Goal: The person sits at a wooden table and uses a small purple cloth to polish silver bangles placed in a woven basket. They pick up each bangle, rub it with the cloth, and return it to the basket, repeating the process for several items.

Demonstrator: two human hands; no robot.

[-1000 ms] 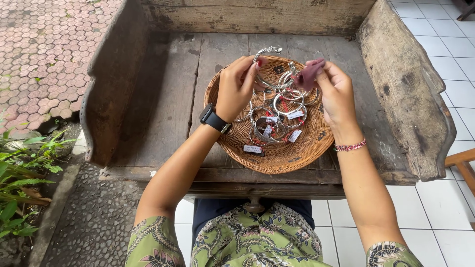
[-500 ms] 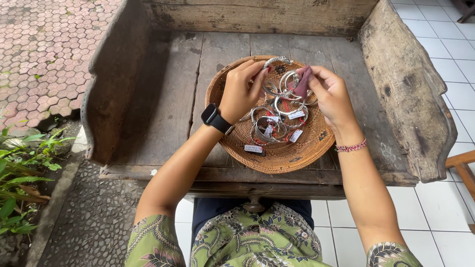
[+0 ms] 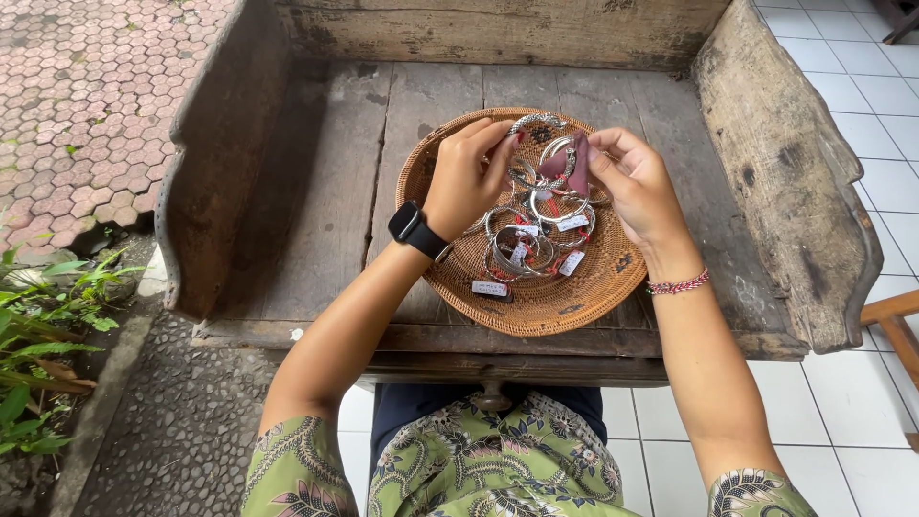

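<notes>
A round woven basket tray (image 3: 574, 304) sits on an old wooden bench (image 3: 325, 201). It holds several silver bangles (image 3: 522, 244) with small white price tags and red threads. My left hand (image 3: 467, 177), with a black smartwatch on the wrist, pinches a silver bangle (image 3: 555, 153) above the tray. My right hand (image 3: 627, 177), wearing a red braided wristband, presses a small maroon cloth (image 3: 567, 168) against that same bangle. Both hands meet over the tray's far half.
The bench has raised wooden sides on the left (image 3: 215, 163) and right (image 3: 785, 182) and a back board (image 3: 498, 29). Red paving (image 3: 86, 86) and green plants (image 3: 38, 335) lie to the left, white floor tiles (image 3: 862, 86) to the right. A wooden piece (image 3: 895, 321) juts in at right.
Both hands have drawn closer together over the tray. The maroon cloth has shifted left onto the bangle held by the left hand.
</notes>
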